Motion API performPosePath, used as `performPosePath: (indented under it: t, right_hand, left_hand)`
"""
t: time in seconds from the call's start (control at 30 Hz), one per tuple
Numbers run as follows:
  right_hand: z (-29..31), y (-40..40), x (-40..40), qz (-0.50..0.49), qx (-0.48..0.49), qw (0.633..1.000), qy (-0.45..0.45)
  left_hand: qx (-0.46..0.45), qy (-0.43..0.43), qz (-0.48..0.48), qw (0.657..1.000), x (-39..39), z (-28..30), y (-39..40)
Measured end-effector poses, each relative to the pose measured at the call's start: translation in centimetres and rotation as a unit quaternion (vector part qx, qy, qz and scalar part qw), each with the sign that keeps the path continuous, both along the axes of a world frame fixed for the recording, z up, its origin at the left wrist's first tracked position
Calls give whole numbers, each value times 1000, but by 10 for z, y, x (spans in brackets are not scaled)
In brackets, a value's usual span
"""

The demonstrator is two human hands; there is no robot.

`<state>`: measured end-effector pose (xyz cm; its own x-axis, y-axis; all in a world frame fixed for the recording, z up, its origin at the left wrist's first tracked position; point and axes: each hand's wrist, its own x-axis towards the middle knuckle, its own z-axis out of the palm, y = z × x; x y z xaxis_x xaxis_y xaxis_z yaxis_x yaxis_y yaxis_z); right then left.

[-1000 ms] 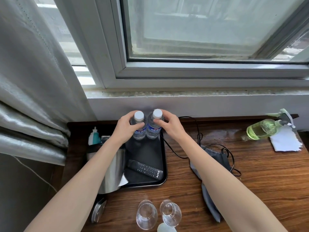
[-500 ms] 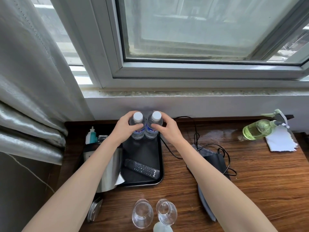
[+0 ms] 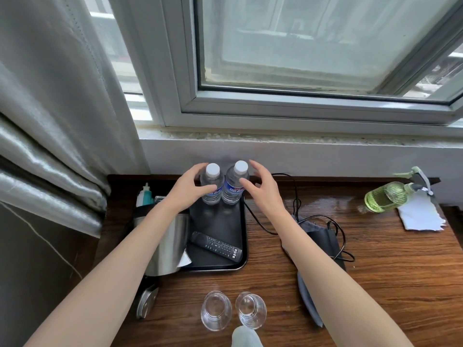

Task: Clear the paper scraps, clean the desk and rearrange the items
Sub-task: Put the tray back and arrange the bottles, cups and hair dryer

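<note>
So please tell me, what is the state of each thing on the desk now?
Left bottle: capped, upright, left hand around it.
Right bottle: capped, upright, right hand beside it.
Two glasses: empty.
Spray bottle: lying down.

Bare counter lies open on the right; a kettle, black tray, two glasses and cable crowd the left.

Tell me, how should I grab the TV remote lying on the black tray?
Probably across its long thin sides, near the middle, coming down from above. The remote lies flat and slanted on the tray, so its long edges are open to pinch. The kettle stands close on the left, so come from the right.
</note>
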<state>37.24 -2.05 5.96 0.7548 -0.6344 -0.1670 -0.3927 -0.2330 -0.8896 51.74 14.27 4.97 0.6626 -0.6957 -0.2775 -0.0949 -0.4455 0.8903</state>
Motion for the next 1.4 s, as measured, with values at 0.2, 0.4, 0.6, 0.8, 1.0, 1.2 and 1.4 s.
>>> performPosePath:
  t: [0.2, 0.4, 0.6, 0.8, 1.0, 1.2, 1.4]
  right_hand:
    - [1, 13, -18, -83, 7, 996, -40]
    - [-10, 34, -20, -111, 23, 992, -51]
    - [-26, 54, -27, -100, 31, 994, -27]
    - [-41, 60, -34, -105, 43, 993, 8]
    - [-38, 54, -35, -110, 41, 993, 23]
    - [-43, 53, -43, -106, 59, 992, 42]
    - [-65, 46, -62, -83, 86, 989, 88]
  left_hand:
    - [157, -108, 108, 976, 42, -19, 61]
    - [299, -73, 124, 943, 86, -54, 98]
    - [338, 12, 111, 934, 97, -85, 95]
    - [363, 36, 82, 927, 103, -96, 78]
    - [328, 80, 93, 937, 106, -96, 77]
    - [272, -13, 93, 958, 95, -54, 76]
    - [196, -161, 75, 964, 53, 27, 81]
